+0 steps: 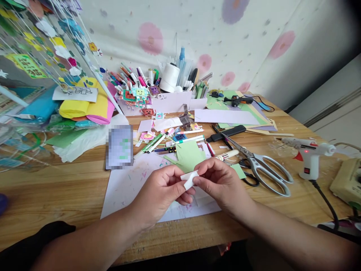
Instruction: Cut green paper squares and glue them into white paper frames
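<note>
Both hands meet above the white sheet (124,188) on the bench (70,188), the left hand (160,192) and right hand (222,182) each in a pinching grip on one end of a small white paper piece (189,179), lifted for close handling, scissors (259,163) near.

Small white, seemingly folded paper piece (190,179)

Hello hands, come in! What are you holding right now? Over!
Left hand and right hand both pinching a small white paper piece. Held above the white sheet. Scissors lying just right, apart from hands.
</note>
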Available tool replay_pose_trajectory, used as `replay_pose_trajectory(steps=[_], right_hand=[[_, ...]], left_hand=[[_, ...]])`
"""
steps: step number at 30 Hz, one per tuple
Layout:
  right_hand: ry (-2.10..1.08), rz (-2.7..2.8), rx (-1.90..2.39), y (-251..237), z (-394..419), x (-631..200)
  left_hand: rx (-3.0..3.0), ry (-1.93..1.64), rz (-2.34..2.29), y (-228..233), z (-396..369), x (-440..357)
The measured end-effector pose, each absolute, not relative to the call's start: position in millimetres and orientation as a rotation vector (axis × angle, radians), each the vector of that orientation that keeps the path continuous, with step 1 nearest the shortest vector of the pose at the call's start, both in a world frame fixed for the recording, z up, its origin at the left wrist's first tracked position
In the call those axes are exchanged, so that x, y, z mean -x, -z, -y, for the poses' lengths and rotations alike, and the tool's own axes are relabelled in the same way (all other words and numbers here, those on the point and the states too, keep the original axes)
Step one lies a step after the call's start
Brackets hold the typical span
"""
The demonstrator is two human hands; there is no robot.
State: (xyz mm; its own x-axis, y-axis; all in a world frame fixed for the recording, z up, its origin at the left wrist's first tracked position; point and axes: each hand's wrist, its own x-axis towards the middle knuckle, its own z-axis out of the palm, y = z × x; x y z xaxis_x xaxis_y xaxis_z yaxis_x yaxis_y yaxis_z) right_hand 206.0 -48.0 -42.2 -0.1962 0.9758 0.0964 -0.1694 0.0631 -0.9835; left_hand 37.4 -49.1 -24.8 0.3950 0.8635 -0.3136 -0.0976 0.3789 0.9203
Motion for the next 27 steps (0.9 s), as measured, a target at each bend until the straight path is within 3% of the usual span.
replay_pose_trajectory(steps=[6, 10, 27], right_hand=[[-1.394, 1.226, 0.920, 40, 46, -204], [-1.402, 1.232, 0.905, 38, 47, -204], [-1.529, 1.317, 1.093, 27, 45, -211]], left_hand=[[-1.170, -0.743, -0.852, 24, 49, -30], [-1.316, -0.796, -1.011, 23, 49, -31], [-1.323, -0.728, -1.027, 24, 44, -30]])
